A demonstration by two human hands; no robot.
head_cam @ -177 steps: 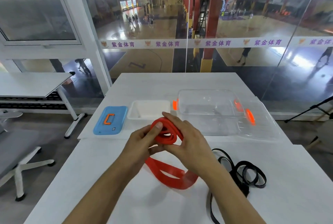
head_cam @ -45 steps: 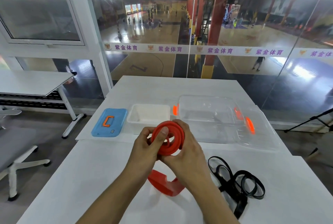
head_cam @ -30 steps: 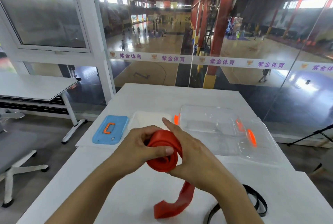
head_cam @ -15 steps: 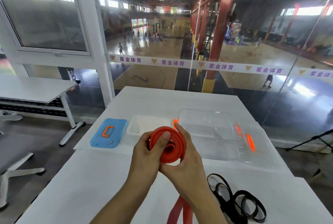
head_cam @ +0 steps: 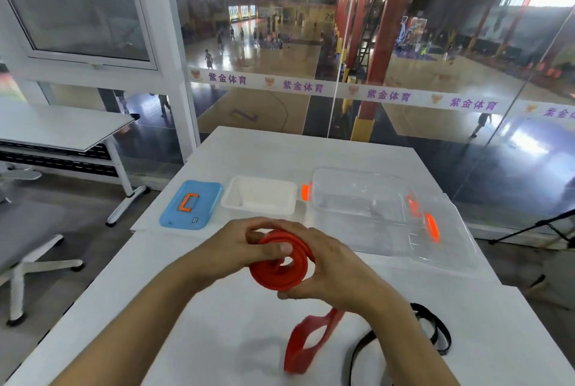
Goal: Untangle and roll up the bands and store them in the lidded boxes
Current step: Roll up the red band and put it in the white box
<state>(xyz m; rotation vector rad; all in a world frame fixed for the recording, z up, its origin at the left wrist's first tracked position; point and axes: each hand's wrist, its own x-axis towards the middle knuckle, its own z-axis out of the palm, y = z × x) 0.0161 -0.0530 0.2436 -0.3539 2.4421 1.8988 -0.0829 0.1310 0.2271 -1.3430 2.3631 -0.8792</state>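
A red band (head_cam: 281, 267) is wound into a thick coil held above the white table (head_cam: 217, 323). My left hand (head_cam: 239, 242) pinches the coil from the left with its thumb on top. My right hand (head_cam: 329, 270) cups it from the right and below. A short loose tail of the red band (head_cam: 306, 342) hangs from the coil down to the tabletop. A black band (head_cam: 432, 329) lies tangled on the table at the right, partly hidden by my right forearm. Behind the hands stand an open white box (head_cam: 259, 197) and an open clear box (head_cam: 357, 193).
A blue lid with an orange handle (head_cam: 191, 203) lies left of the white box. A clear lid with orange clips (head_cam: 435, 230) lies right of the clear box. A glass wall stands behind the table, with another table and a chair to the left.
The coil has grown thicker as more band was wound onto it, and the loose tail is shorter. My hands have turned the coil and lowered it slightly toward the table.
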